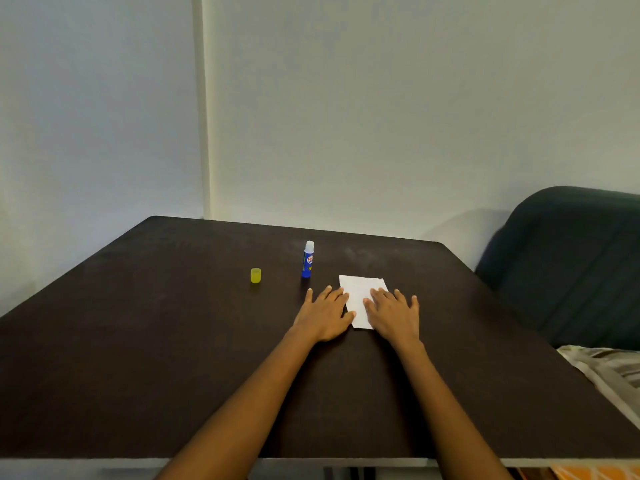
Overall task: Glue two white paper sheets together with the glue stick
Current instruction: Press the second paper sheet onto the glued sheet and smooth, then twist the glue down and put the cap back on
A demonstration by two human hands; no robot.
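A white paper sheet (360, 296) lies flat on the dark table (173, 341), and I cannot tell whether a second sheet lies under it. My left hand (323, 315) rests palm down at the paper's left edge, fingers spread, its fingertips touching the sheet. Flat on the paper's right part lies my right hand (393, 313), fingers apart. The blue glue stick (308, 259) stands upright and uncapped behind the left hand, its white glue tip showing. Its yellow cap (255, 275) stands alone further left.
A dark green sofa (571, 265) stands right of the table, with a striped cloth (609, 372) at the table's right edge. A pale wall runs behind the table's far edge.
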